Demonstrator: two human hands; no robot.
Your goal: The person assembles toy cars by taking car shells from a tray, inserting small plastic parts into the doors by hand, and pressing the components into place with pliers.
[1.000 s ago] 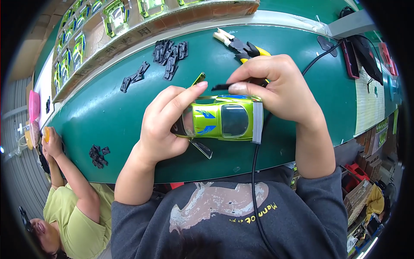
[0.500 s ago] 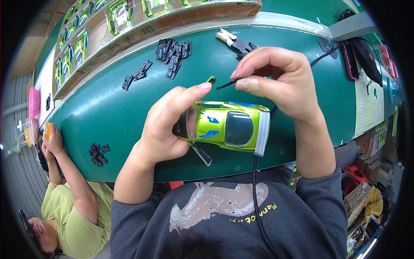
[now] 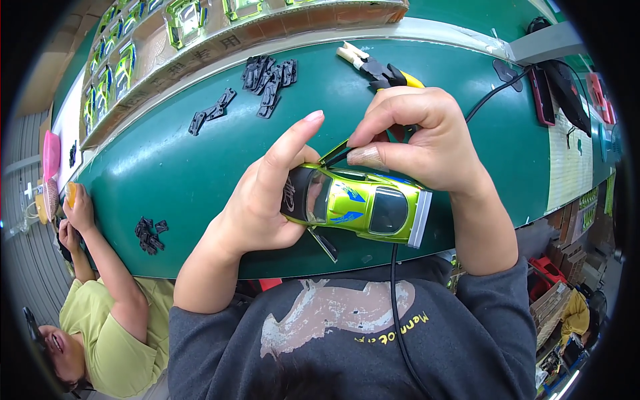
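My left hand (image 3: 257, 193) grips the front end of a shiny green toy car body (image 3: 347, 202) with blue markings, its thumb or finger raised off the far side. Both car doors stand swung out; the near door (image 3: 324, 244) sticks out toward me. Between thumb and forefinger, my right hand (image 3: 423, 147) pinches a thin black plastic piece (image 3: 339, 158). That piece lies against the inner side of the far door, its outer end hidden by my fingers. A bandage wraps my right thumb.
Beyond the car lie black plastic parts (image 3: 269, 80) and yellow-black pliers (image 3: 383, 72). More black parts (image 3: 151, 235) sit at left. A cardboard box (image 3: 260, 50) of green car bodies lines the back. A co-worker (image 3: 113, 313) sits at left; a black cable (image 3: 395, 287) hangs near me.
The car has shifted slightly right and toward me. My right hand has lowered, bringing the black piece from just off the car to the far door's inner side.
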